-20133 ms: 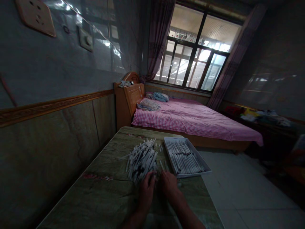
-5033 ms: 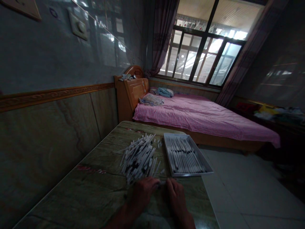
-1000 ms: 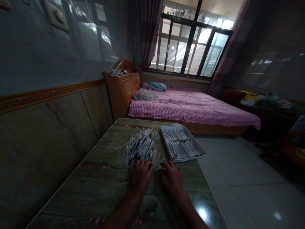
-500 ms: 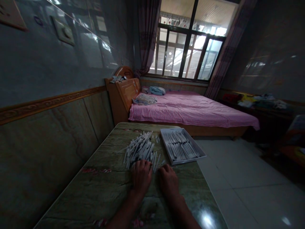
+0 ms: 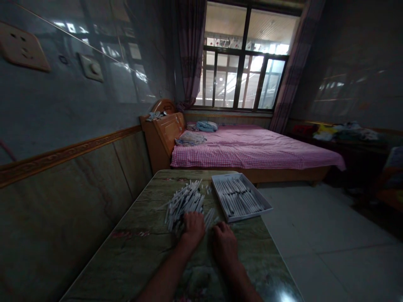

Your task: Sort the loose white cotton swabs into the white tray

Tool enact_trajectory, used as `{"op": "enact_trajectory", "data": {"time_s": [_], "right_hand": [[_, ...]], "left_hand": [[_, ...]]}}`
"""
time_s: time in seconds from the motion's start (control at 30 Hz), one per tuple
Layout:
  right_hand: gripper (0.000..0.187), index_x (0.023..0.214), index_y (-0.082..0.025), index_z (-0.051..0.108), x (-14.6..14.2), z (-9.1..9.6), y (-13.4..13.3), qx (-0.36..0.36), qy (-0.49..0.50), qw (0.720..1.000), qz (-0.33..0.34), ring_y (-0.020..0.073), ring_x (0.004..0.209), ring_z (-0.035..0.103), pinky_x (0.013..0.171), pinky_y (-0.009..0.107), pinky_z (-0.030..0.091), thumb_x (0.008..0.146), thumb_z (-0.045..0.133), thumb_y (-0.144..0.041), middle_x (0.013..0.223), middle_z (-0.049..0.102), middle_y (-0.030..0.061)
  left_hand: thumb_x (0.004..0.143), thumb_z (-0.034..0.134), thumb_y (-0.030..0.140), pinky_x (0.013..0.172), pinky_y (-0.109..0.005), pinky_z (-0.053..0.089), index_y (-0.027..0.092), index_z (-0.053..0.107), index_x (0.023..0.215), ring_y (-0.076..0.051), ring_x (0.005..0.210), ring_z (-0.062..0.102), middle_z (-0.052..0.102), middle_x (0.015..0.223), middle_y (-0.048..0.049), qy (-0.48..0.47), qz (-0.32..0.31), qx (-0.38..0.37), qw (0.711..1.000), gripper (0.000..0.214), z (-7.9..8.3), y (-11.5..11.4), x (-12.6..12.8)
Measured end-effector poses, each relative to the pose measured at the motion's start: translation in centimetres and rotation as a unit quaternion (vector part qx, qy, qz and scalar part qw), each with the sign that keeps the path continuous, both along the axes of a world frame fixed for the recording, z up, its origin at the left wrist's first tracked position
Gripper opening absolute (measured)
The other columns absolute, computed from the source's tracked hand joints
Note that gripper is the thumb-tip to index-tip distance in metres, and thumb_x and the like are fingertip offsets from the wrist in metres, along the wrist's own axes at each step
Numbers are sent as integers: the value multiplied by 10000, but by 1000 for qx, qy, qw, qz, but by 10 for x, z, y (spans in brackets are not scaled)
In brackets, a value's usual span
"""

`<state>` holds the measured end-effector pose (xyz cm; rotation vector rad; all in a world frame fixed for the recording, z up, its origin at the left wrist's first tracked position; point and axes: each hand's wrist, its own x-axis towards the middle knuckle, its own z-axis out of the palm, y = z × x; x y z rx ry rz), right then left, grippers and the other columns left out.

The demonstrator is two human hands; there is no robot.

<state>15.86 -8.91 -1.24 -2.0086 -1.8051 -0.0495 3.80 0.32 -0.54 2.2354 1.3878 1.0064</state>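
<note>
A loose pile of slim white pens (image 5: 185, 200), some with dark ends, lies on the table (image 5: 141, 260). My left hand (image 5: 194, 226) is at the near right edge of this pile, its fingers curled downward; what they hold is hidden beneath them. Just to its right, my right hand (image 5: 225, 241) rests low over the tabletop with fingers bent in, and its grasp is hidden too. A few pens (image 5: 209, 217) lie apart between the pile and the box. The shallow white box (image 5: 267, 208) holds pens laid side by side in two rows.
Small pale pieces (image 5: 208, 188) are scattered behind the pile. Beyond the table stands a bed (image 5: 226, 149) with a pink checked sheet and a wooden headboard (image 5: 166, 126). A tiled wall (image 5: 78, 209) runs along the left, and tiled floor (image 5: 302, 226) is on the right.
My left hand has shifted right along the near edge of the pile, closer to the loose pens. My right hand stays nearly in place. The view has tilted slightly upward.
</note>
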Motion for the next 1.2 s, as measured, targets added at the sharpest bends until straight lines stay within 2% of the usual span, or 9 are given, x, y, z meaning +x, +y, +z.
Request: {"op": "enact_trajectory", "data": {"time_s": [0.13,0.2,0.3,0.4,0.53,0.63,0.87,1.03,1.2], "right_hand": [[240,965,-242,684,1,-1,-1,8,8,1000,-2,210,992,586,859,290,439,852,539,-87,1080,642,66],[262,994,-244,687,2,-1,-2,18,14,1000,-1,209,999,583,875,292,437,851,538,-83,1093,643,63],[278,1018,-243,690,2,-3,-3,40,16,999,15,206,998,583,881,290,435,850,541,-79,1078,653,63],[267,1031,-245,690,0,-6,-3,65,9,996,67,200,971,595,859,280,443,859,557,-90,1051,668,59],[181,1013,-234,691,-12,-4,4,69,-11,983,172,185,935,618,829,259,461,892,592,-142,1021,688,44],[151,1021,-228,685,-27,3,14,29,-53,972,227,186,931,631,805,260,478,903,607,-175,1003,697,36],[148,1029,-210,673,-43,14,39,-67,-146,956,245,197,885,657,743,282,507,931,565,-191,982,699,61],[117,967,-173,680,-44,21,42,-75,-211,931,289,225,864,670,695,314,530,927,571,-177,918,701,83],[128,970,-141,648,-48,30,46,-65,-280,893,347,216,746,674,574,306,498,923,531,-120,875,701,77]], "left_hand": [[711,595,120,791,-401,470,181,666,717,-289,813,671,710,762,-100,58,40,-52,996,94,12,9,-11],[750,581,181,724,-328,470,195,658,735,-230,747,671,706,730,-59,52,49,-83,994,80,20,15,-21],[711,637,287,702,-294,479,191,637,711,-200,720,663,690,697,-22,-127,22,-169,977,95,24,20,-37],[610,718,369,674,-303,497,179,645,746,-209,717,651,674,698,-17,-321,13,-198,926,244,19,16,-49],[623,725,399,579,-253,471,165,667,930,-146,611,601,661,724,9,-427,-11,-255,867,391,6,4,-59],[661,708,396,548,-244,465,187,642,906,-123,560,569,626,679,35,-482,-22,-260,836,329,0,-2,-64],[626,710,449,593,-286,515,233,598,820,-171,653,654,660,730,9,-508,-11,-288,812,311,2,-2,-70],[558,802,507,556,-260,501,202,604,838,-160,616,662,675,693,12,-550,-9,-329,768,459,3,-3,-60],[530,837,499,556,-243,490,175,618,816,-144,585,652,666,638,32,-563,-26,-346,750,485,4,-3,-55]]}}
